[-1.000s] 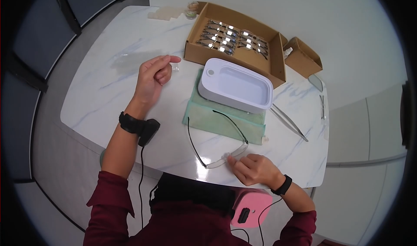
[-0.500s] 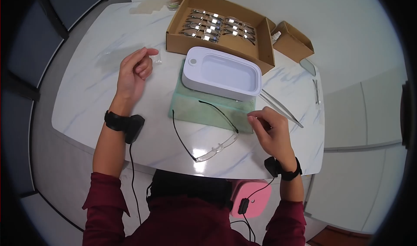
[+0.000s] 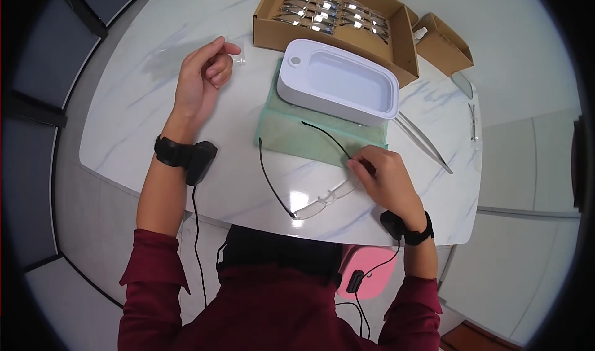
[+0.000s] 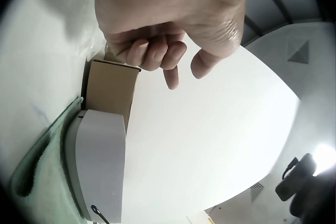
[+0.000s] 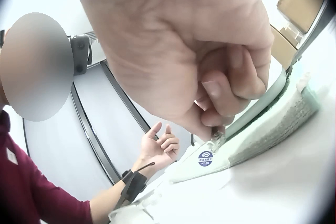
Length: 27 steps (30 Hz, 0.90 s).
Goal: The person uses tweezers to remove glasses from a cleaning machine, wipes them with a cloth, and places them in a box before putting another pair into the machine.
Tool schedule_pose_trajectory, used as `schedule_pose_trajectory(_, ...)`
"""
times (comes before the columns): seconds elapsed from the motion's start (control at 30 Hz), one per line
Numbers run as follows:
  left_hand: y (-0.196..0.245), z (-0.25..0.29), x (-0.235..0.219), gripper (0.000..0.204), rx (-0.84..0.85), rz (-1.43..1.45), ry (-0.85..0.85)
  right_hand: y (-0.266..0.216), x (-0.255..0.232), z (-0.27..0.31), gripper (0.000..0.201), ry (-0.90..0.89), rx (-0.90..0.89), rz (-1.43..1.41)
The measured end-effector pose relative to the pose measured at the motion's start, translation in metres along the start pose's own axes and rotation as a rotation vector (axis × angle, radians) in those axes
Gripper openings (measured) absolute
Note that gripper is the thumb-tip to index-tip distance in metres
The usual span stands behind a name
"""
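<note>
In the head view, a pair of clear-lensed glasses [image 3: 327,198] with dark temples lies over the white table, temple tips pointing away from the body. My right hand [image 3: 389,180] pinches it at the right hinge, partly covering that corner. The right wrist view shows thumb and fingers [image 5: 223,92] at the frame, near a lens with a round blue sticker [image 5: 205,158]. My left hand [image 3: 201,81] hovers at the left, fingers loosely curled and holding nothing. Behind the glasses is a folded green cloth [image 3: 297,140], with a pale lavender tub [image 3: 322,104] on it.
A cardboard box [image 3: 273,36] at the back holds several pairs of glasses. Long tweezers [image 3: 427,145] lie right of the tub. Beyond are a smaller cardboard box [image 3: 443,44] and a small metal tool [image 3: 473,122]. A clear plastic packet [image 3: 240,57] lies near the left hand.
My right hand has left the bridge of the glasses, moved to their right side and now pinches the right hinge. The left hand remains loosely curled. The head view has shifted.
</note>
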<state>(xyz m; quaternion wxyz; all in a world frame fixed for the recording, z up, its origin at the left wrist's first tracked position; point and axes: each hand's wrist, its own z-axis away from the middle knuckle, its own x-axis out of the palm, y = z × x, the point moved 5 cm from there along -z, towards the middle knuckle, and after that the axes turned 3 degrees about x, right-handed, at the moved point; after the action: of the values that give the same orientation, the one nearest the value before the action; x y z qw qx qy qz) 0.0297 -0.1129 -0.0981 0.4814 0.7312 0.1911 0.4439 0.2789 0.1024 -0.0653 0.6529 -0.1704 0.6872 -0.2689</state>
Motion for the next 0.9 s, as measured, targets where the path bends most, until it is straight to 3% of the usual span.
schedule_pose_trajectory(0.2,0.003,0.003,0.004,0.036,-0.033,-0.064,0.036,-0.002,-0.018,0.019,0.013,0.015,0.077,-0.15)
schedule_pose_trajectory(0.27,0.008,0.008,0.009,0.037,-0.026,-0.099,0.0,0.011,-0.023,0.027,0.015,0.075,0.131,-0.359)
schedule_pose_trajectory(0.4,0.022,0.028,0.044,0.038,-0.076,-0.315,-0.166,0.011,-0.045,0.031,0.015,0.195,0.213,-0.665)
schedule_pose_trajectory(0.5,0.028,0.053,0.074,0.034,-0.106,-0.435,-0.337,0.013,-0.051,0.03,0.013,0.173,0.277,-0.91)
schedule_pose_trajectory(0.63,0.035,0.069,0.097,0.022,-0.176,-0.366,-0.447,0.015,-0.05,0.028,0.013,0.193,0.276,-0.97)
schedule_pose_trajectory(0.73,0.036,0.072,0.107,0.017,-0.1,-0.344,-0.434,0.016,-0.048,0.027,0.012,0.194,0.272,-0.996)
schedule_pose_trajectory(0.9,0.027,0.065,0.106,0.013,-0.156,-0.394,-0.374,0.018,-0.047,0.027,0.012,0.174,0.218,-1.006)
